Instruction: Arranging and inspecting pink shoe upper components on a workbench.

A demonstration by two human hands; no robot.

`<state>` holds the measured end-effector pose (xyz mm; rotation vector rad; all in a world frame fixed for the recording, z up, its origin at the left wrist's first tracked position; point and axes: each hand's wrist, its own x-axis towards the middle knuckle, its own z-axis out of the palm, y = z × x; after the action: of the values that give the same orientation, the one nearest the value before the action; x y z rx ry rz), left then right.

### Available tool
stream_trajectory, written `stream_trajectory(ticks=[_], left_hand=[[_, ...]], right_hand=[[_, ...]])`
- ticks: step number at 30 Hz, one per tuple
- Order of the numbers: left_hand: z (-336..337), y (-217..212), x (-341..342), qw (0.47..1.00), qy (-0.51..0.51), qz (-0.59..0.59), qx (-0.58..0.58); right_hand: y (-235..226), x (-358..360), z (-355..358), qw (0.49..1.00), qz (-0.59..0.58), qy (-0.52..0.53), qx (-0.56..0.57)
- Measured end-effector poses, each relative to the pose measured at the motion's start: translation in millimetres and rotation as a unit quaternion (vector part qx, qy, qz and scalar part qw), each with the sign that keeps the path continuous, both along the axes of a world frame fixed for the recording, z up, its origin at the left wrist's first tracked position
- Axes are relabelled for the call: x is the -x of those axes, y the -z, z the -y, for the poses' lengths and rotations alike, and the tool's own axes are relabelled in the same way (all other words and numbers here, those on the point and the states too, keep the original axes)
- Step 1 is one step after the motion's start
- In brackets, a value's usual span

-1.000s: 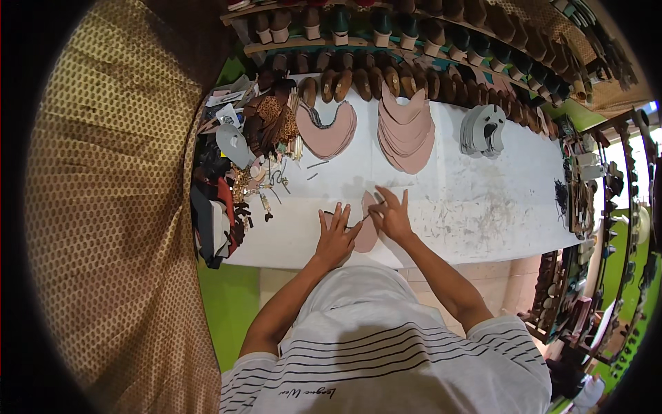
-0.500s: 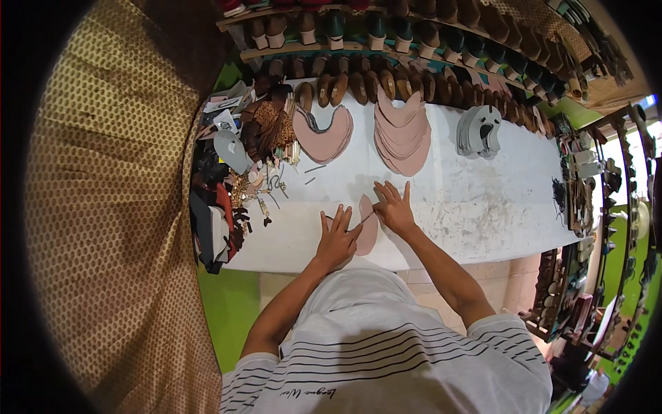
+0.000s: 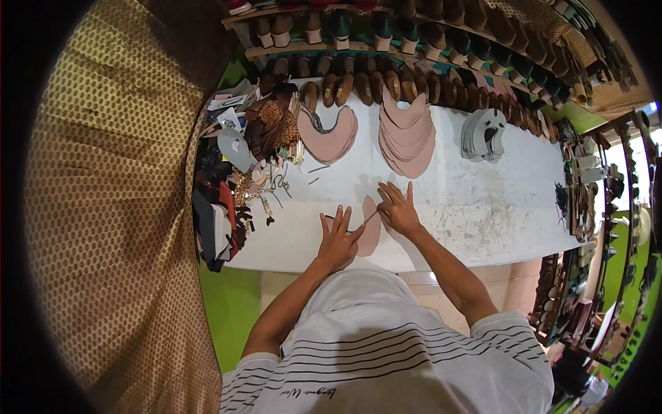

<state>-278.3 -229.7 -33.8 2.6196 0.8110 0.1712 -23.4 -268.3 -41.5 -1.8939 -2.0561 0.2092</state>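
Note:
Low on the white table, a curved pinkish leather-like piece lies flat between my hands. A thin dark strip runs slantwise across it from one hand to the other. My left hand pinches the strip's lower end beside the piece, its other fingers spread out. On the far side, my right hand pinches the upper end between thumb and a finger, the rest raised and apart. Farther up lie two stacks of similar pink U-shaped pieces, a left stack and a middle stack.
Grey cut pieces are stacked at the back right. A heap of straps, scraps and gold-coloured trims covers the table's left end. Rows of shoe lasts stand along the back below shelves of shoes. A patterned curtain hangs at left.
The whole view has shifted slightly. My hands keep nearly the same pose, with the dark strip still held between them over the pink piece.

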Motion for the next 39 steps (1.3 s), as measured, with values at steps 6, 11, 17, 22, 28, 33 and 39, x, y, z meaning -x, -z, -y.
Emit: stream_trajectory(ticks=[6,11,17,22,28,33,39], left_hand=[[0.1,-0.2,-1.0,1.0,-0.006,0.009,0.011],[0.6,0.0,-2.0,0.999,-0.016,0.031,0.006],[-0.5,-7.2,-4.4,0.999,-0.02,0.031,0.03],[-5.0,-6.0,-10.0,0.999,-0.022,0.03,-0.005],[-4.6,0.9,-13.1,1.0,-0.004,0.016,-0.025],[-4.3,6.9,-10.4,0.999,-0.007,0.004,-0.034],[-4.2,5.8,-8.6,0.999,-0.02,0.025,0.01]], right_hand=[[-4.5,14.6,-26.7,1.0,0.007,0.012,0.007],[-5.1,24.5,-38.5,0.999,0.027,0.018,0.043],[3.6,23.2,-39.6,0.996,0.066,0.024,0.047],[1.6,22.9,-38.6,0.997,0.058,0.02,0.049],[1.4,23.3,-38.3,0.998,0.059,0.013,0.029],[-4.3,26.1,-41.0,0.998,0.043,0.002,0.035],[-6.7,28.2,-43.0,0.998,0.05,-0.003,0.043]])
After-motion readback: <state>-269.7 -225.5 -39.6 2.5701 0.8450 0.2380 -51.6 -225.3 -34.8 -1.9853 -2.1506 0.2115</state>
